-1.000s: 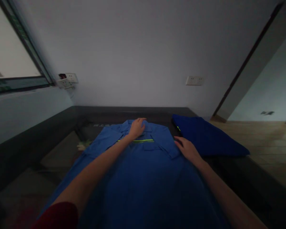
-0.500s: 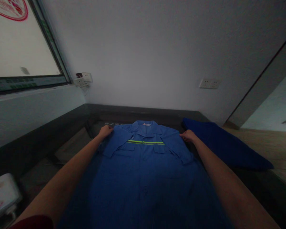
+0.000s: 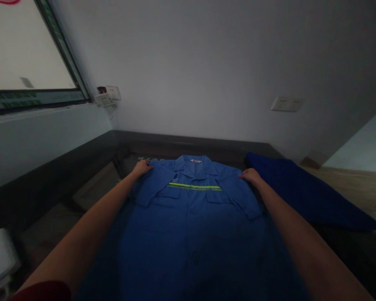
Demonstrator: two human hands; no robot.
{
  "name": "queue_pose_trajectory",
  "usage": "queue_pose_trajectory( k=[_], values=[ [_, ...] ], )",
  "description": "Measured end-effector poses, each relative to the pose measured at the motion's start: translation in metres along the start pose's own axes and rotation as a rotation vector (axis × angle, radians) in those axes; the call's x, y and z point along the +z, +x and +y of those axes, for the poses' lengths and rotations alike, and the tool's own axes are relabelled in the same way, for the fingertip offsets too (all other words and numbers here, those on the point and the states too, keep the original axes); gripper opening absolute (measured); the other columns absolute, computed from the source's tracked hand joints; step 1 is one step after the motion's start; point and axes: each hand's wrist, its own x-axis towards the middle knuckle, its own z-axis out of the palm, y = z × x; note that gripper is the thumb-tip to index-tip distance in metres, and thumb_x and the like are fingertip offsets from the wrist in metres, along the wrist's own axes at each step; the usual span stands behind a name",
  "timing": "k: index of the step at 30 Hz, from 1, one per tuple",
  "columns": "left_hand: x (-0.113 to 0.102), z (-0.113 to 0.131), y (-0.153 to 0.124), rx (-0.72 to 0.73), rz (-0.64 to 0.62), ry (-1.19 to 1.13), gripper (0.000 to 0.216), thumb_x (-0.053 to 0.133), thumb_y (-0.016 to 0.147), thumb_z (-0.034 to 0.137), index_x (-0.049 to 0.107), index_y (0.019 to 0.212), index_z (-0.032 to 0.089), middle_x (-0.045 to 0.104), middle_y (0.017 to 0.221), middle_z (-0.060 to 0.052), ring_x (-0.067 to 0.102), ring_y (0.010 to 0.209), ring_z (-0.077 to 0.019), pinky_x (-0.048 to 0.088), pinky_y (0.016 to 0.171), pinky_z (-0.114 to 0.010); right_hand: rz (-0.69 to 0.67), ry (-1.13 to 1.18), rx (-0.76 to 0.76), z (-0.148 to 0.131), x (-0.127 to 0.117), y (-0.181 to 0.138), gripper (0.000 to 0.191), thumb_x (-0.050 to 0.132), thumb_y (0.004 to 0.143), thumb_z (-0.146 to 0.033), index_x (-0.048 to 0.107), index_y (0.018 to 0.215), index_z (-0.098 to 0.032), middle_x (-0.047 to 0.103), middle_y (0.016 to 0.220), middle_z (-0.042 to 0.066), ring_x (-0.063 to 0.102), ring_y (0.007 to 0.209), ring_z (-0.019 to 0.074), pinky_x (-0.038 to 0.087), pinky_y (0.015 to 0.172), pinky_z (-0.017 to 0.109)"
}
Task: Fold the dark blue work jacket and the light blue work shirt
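Note:
A blue short-sleeved work shirt [image 3: 191, 225] with a yellow-green reflective stripe lies flat, front up, collar away from me, on a dark table [image 3: 90, 188]. My left hand [image 3: 141, 168] grips the shirt's left shoulder, fingers curled into the cloth. At the opposite shoulder my right hand [image 3: 250, 175] pinches the fabric in the same way. Both forearms stretch along the shirt's two sides.
A folded dark blue garment [image 3: 303, 192] lies to the right of the shirt. A white object [image 3: 0, 259] sits at the table's near left edge. Wall sockets [image 3: 108, 95] hang in the left corner, below a window [image 3: 21, 58]. Wooden floor shows far right.
A second ago my left hand lay at the collar and my right on the right sleeve. Both moved out to the shoulders and closed on them; they have stayed there since.

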Motion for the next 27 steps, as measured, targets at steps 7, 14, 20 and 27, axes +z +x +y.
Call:
queue_pose_trajectory(
  k=[7,14,20,27],
  values=[
    [0.001,0.008,0.003,-0.018,0.056,0.009,0.026,0.054,0.083,0.037,0.068,0.093,0.017,0.068,0.102,-0.011,0.063,0.098,-0.0258,0.049,0.079,-0.029,0.013,-0.044,0.071,-0.006,0.016,0.01,0.016,0.071,0.069,-0.026,0.07,0.083,-0.018,0.071,0.088,0.008,0.066,0.08,0.0201,0.045,0.067,0.025],
    [0.001,0.011,0.012,-0.069,0.114,-0.012,0.031,0.051,0.085,0.036,0.063,0.107,0.017,0.064,0.116,-0.014,0.06,0.106,-0.0291,0.048,0.083,-0.035,0.096,-0.051,0.056,-0.023,0.024,0.027,0.019,0.067,0.075,-0.027,0.069,0.092,-0.018,0.07,0.099,0.012,0.065,0.093,0.0242,0.046,0.074,0.028],
    [0.002,0.01,0.026,-0.106,0.143,-0.004,0.033,0.047,0.087,0.039,0.062,0.108,0.019,0.064,0.114,-0.014,0.06,0.105,-0.0298,0.049,0.082,-0.037,0.149,-0.043,0.033,-0.035,0.029,0.042,0.017,0.065,0.078,-0.027,0.069,0.091,-0.017,0.07,0.098,0.011,0.066,0.093,0.0228,0.047,0.076,0.027],
    [0.002,0.015,0.04,-0.096,0.15,0.028,0.032,0.047,0.087,0.04,0.062,0.107,0.019,0.065,0.114,-0.014,0.06,0.106,-0.0293,0.049,0.082,-0.035,0.152,-0.044,0.042,-0.038,0.033,0.055,0.015,0.066,0.077,-0.025,0.069,0.089,-0.017,0.071,0.093,0.012,0.066,0.09,0.0237,0.048,0.074,0.028]
  ],
)
